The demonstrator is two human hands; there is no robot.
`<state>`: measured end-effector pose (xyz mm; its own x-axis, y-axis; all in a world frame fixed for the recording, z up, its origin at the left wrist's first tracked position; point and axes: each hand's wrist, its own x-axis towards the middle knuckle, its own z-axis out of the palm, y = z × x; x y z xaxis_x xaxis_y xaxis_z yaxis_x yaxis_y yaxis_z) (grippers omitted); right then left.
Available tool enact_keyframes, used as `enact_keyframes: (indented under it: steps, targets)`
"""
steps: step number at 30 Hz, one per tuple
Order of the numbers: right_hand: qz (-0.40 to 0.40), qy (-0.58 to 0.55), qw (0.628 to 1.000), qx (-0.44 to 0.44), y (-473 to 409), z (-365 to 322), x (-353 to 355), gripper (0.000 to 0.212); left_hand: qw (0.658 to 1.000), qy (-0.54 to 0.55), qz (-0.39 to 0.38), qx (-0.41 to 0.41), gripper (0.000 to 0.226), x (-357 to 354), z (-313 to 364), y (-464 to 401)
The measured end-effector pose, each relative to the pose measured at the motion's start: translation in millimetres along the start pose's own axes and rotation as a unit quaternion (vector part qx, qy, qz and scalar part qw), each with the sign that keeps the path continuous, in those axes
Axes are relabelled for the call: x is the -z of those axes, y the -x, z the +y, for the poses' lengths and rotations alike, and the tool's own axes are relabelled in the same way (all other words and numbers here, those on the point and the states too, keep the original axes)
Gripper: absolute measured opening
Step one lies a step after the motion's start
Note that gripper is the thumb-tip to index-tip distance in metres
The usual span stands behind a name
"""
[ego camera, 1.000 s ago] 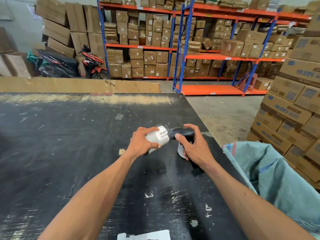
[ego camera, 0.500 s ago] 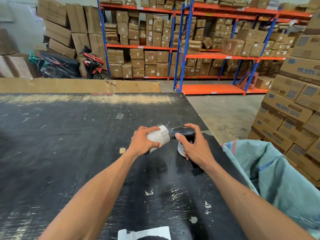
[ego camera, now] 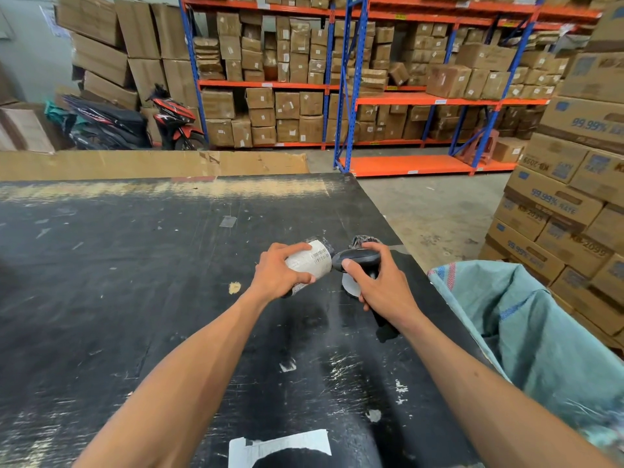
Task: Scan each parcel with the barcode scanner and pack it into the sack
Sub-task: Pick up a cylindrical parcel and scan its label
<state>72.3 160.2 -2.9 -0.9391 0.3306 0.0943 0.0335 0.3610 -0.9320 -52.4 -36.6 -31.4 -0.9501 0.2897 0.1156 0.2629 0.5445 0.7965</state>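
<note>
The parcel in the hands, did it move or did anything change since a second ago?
Hardly anything changed. The left hand still grips the small white-labelled parcel, which has turned a little so its barcode shows more plainly. The right hand still holds the barcode scanner with its nose right against the label. Nothing was let go, and the green sack stays beside the black table.

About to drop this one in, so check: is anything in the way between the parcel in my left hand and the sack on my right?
Only your right hand, holding the scanner, sits between the parcel and the sack. Nothing else visible blocks the way.
</note>
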Motion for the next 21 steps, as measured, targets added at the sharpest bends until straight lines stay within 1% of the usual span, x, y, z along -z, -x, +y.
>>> enact_keyframes:
  steps: [3, 8, 13, 15, 18, 19, 21]
  targets:
    - [0.012, 0.014, 0.999, -0.037, 4.4, 14.4, -4.4, 0.05, 1.0, 0.018, 0.008, 0.005, 0.067, -3.6, -2.2, 3.0]
    - [0.003, 0.088, 0.988, -0.124, 14.6, 60.5, -11.0, 0.056, 0.998, 0.064, 0.016, 0.0, 0.067, -11.3, -5.2, 13.0]
    - [0.006, 0.155, 0.974, -0.167, 22.7, 90.2, -12.3, 0.055, 0.995, 0.103, 0.01, 0.008, 0.067, -17.4, -4.3, 23.7]
    - [0.002, 0.179, 0.968, -0.178, 21.5, 92.9, -12.2, 0.058, 0.994, 0.111, 0.013, 0.007, 0.067, -20.2, -2.2, 25.8]
    - [-0.01, 0.287, 0.941, -0.181, 21.8, 81.6, -11.2, 0.07, 0.989, 0.146, 0.026, 0.002, 0.064, -26.7, 5.4, 29.6]
    - [-0.001, 0.32, 0.932, -0.171, 22.6, 76.7, -10.7, 0.074, 0.986, 0.162, 0.032, -0.004, 0.063, -28.6, 10.6, 31.3]
    - [0.042, 0.321, 0.937, -0.132, 25.1, 65.4, -7.5, 0.079, 0.981, 0.186, 0.042, -0.022, 0.063, -34.3, 23.9, 33.0]
